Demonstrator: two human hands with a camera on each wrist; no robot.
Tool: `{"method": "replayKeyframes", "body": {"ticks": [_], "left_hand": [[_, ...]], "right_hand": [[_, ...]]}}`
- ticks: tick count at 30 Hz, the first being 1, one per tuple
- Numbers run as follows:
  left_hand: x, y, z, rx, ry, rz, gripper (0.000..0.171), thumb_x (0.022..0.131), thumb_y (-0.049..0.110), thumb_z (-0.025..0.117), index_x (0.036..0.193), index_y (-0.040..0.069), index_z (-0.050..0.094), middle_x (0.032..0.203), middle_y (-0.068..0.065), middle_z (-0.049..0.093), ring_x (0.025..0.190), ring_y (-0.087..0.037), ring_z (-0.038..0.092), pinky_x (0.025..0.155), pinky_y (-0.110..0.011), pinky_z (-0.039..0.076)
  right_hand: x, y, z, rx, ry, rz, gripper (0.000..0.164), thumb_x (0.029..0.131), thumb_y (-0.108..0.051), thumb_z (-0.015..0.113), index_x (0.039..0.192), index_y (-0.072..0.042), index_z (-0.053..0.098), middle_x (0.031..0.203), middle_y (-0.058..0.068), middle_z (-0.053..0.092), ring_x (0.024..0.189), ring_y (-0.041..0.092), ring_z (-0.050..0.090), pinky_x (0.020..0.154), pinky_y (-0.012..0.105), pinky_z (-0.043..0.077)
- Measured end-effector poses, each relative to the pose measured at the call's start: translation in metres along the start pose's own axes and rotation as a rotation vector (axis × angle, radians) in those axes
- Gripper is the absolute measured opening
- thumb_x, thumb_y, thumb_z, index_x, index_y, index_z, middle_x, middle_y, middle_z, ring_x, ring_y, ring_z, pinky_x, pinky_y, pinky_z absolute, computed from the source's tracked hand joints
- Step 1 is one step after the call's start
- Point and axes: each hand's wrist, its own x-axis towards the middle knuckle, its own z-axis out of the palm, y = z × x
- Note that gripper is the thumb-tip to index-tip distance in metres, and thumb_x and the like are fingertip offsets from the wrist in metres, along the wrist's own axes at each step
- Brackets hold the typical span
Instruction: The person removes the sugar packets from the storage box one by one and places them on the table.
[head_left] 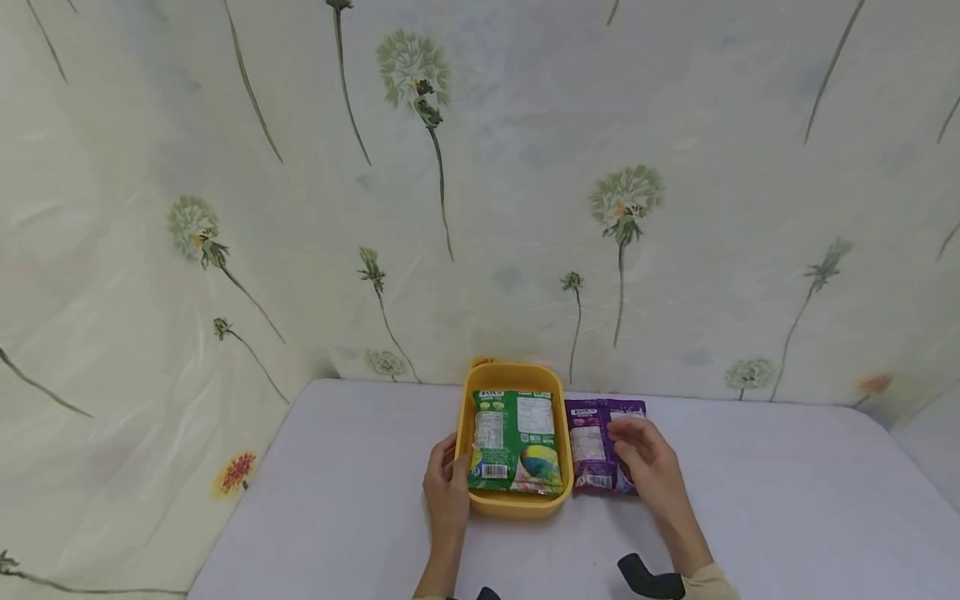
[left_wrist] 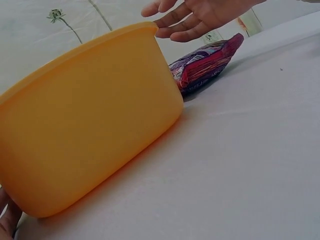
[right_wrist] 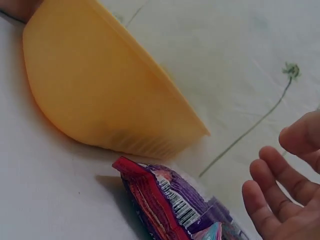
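Note:
A yellow plastic tub [head_left: 517,507] stands on the table with a green snack packet [head_left: 517,442] lying in it. My left hand [head_left: 447,492] holds the tub's left side, thumb at the rim and fingers along the outer wall. In the left wrist view, some of its fingers [left_wrist: 7,217] show at the tub's lower corner. To the tub's right lies a purple packet [head_left: 588,450] with a red-edged end. Over that packet is my right hand [head_left: 651,467], fingers loosely bent and nothing between them. In the right wrist view, the fingertips are apart from the packet.
A white cloth covers the table [head_left: 360,483]. Behind it hangs a pale curtain [head_left: 510,275] printed with dandelions, close to the tub's far end. A black curved piece [head_left: 648,577] sits at the right wrist.

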Motion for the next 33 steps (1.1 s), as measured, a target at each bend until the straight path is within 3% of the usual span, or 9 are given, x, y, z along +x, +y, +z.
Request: {"method": "replayKeyframes", "body": {"ticks": [11,18,25,33], "left_hand": [[0.002,-0.004,0.0,-0.001,-0.008,-0.003,0.034,0.091,0.005,0.051,0.125,0.004,0.056,0.123,-0.014,0.061,0.111,-0.027,0.059,0.083,-0.007,0.044],[0.012,-0.037,0.006,-0.011,-0.001,-0.01,0.033,0.092,0.011,0.053,0.126,0.014,0.056,0.125,-0.006,0.061,0.113,-0.02,0.059,0.089,-0.017,0.049],[0.014,-0.04,0.005,-0.029,-0.016,0.003,0.033,0.092,0.015,0.054,0.125,0.017,0.056,0.126,-0.004,0.06,0.114,-0.018,0.058,0.093,-0.027,0.05],[0.014,-0.043,0.005,-0.019,-0.022,0.004,0.033,0.092,0.014,0.053,0.125,0.017,0.056,0.124,-0.004,0.061,0.113,-0.019,0.059,0.094,-0.029,0.051]], "right_hand": [[-0.001,-0.005,0.007,0.015,-0.091,0.005,0.029,0.097,-0.013,0.05,0.124,-0.004,0.05,0.123,0.016,0.054,0.105,0.001,0.059,0.086,0.01,0.048],[0.0,-0.006,0.011,0.018,-0.179,-0.004,0.032,0.097,-0.016,0.051,0.127,-0.006,0.049,0.124,0.015,0.056,0.103,0.003,0.061,0.086,0.014,0.049],[0.0,-0.009,0.021,0.045,-0.253,-0.04,0.036,0.096,-0.015,0.052,0.129,-0.001,0.047,0.126,0.019,0.054,0.109,0.019,0.062,0.087,0.023,0.053],[-0.003,-0.018,0.029,0.038,-0.295,0.014,0.036,0.096,-0.02,0.052,0.128,-0.003,0.048,0.13,0.018,0.051,0.118,0.033,0.056,0.087,0.019,0.052]]}}
